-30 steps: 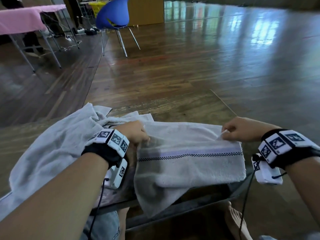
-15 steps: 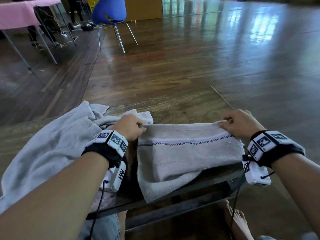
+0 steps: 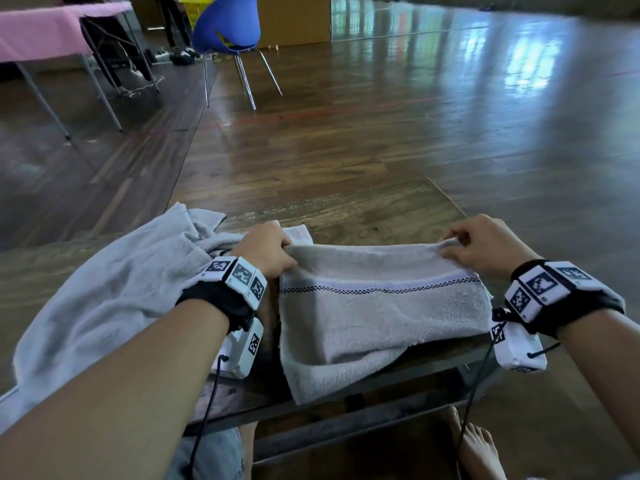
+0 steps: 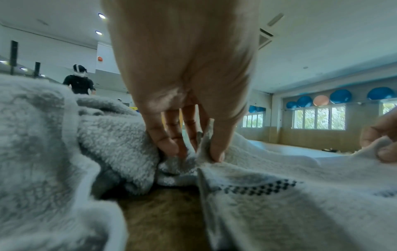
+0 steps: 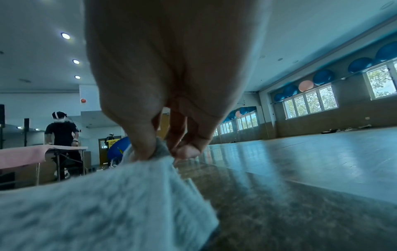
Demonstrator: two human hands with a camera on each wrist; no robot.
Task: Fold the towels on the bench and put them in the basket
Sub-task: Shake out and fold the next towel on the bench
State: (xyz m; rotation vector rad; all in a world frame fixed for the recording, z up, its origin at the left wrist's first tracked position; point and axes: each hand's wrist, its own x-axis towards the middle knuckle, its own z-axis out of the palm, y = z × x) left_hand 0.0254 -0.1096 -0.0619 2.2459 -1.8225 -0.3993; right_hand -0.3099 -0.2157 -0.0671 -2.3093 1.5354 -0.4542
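Note:
A grey towel with a checked stripe (image 3: 377,317) lies folded over on the wooden bench (image 3: 346,216), its lower edge hanging past the front edge. My left hand (image 3: 266,249) pinches its far left corner (image 4: 206,146) between thumb and fingers. My right hand (image 3: 481,242) pinches the far right corner (image 5: 150,152) the same way. The towel's far edge is stretched between both hands. A second, pale grey towel (image 3: 104,299) lies crumpled on the bench to the left, under my left forearm. No basket near the bench is in view.
Beyond the bench, polished wooden floor (image 3: 415,116) stretches away. A blue chair (image 3: 227,26) stands at the back, a pink-covered table (image 3: 41,32) at the far left. A yellow basket (image 3: 192,6) shows behind the chair. My bare foot (image 3: 479,448) is under the bench.
Both hands have brought the towel's corners away from me over its near part, so the striped band now lies on top further back. The towel looks narrower and doubled.

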